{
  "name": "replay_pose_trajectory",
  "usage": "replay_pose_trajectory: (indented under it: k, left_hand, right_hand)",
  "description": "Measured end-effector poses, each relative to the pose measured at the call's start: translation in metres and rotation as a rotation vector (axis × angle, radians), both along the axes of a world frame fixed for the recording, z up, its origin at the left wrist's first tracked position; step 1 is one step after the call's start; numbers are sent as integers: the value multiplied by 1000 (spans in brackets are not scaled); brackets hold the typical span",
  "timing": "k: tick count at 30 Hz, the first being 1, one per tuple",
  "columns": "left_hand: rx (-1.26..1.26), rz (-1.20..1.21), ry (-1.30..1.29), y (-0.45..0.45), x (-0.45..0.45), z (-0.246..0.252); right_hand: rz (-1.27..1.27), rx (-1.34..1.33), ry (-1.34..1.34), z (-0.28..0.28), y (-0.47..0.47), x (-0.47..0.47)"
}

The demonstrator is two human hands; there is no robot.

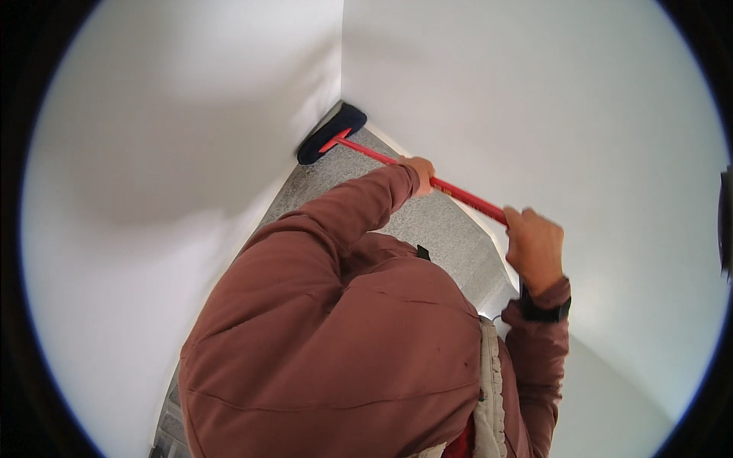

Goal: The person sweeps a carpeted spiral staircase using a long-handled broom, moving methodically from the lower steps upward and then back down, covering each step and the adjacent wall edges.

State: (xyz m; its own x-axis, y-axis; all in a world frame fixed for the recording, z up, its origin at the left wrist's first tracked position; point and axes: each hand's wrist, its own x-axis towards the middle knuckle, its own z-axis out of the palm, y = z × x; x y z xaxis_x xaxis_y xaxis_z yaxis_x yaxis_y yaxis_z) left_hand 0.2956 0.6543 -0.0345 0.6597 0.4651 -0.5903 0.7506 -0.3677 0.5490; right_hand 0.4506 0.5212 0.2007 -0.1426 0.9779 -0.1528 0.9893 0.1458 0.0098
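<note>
A long red handle (467, 197) runs down to a wide, dark head (329, 137) of a broom or dust mop, joined by a red bracket. The head lies on the grey speckled floor, pushed close into the corner of two walls and along the left one. My left hand (421, 173) grips the handle partway up. Closer to its upper end, my right hand (535, 243) is wrapped around it, a black band on that wrist. The handle slants from upper left to lower right between them.
A white wall (160, 131) rises close on the left and another white wall (515, 103) on the right. Pale skirting (385, 138) edges the grey floor (441, 232). My jacketed body hides much of the floor. A dark object (726, 223) shows at the far right rim.
</note>
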Motion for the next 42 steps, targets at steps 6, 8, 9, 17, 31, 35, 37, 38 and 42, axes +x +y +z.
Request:
replay_pose_trajectory:
  k: [6,8,9,17,31,35,37,38,42]
  left_hand:
    - [34,-260,-184,1,-42,54]
    - [30,-248,-298,-1,-44,68]
    - [31,-235,-354,1,-44,73]
    - [34,-304,-503,41,-43,67]
    - [23,-213,-421,99,-82,3]
    - [193,-176,-376,121,-104,5]
    - [129,-114,-417,130,-115,3]
    - [116,-104,-422,130,-120,-1]
    - [249,82,-443,114,-129,-31]
  right_hand:
    - [-240,-120,140,83,-13,-55]
    - [-348,-172,166,106,-19,-73]
    - [-384,-183,180,115,-18,-78]
    - [-484,-212,138,142,24,-129]
    - [-114,-191,50,90,94,-157]
    - [-92,-155,94,85,113,-166]
    - [-69,-128,109,77,118,-168]
    - [-62,-147,113,73,119,-169]
    - [-35,-185,103,57,117,-171]
